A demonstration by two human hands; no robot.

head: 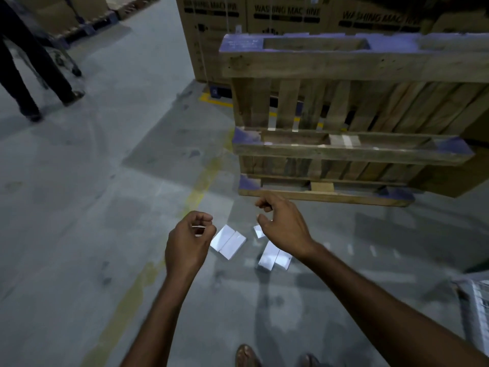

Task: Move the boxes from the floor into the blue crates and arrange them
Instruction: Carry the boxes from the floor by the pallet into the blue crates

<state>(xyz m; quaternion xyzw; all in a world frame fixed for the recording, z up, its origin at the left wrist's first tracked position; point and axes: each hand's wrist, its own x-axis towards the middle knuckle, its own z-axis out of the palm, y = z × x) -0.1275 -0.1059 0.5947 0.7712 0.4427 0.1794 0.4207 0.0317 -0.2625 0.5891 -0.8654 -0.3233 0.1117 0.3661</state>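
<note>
Several small white boxes lie on the grey concrete floor in front of me: a pair side by side (228,241), another pair (274,257) to the right, and one (258,231) partly hidden behind my right hand. My left hand (189,241) hovers above the floor just left of the first pair, fingers loosely curled, holding nothing. My right hand (281,221) reaches out over the boxes, fingers loosely curled, empty. At the right edge shows a corner of a crate (476,300), its colour unclear in the dim light.
Stacked wooden pallets (344,154) with blue-painted blocks stand just beyond the boxes, with large washing machine cartons (285,19) behind. A person's legs (31,75) are at the far left. A faded yellow floor line (195,192) runs past. My feet (247,354) show at the bottom.
</note>
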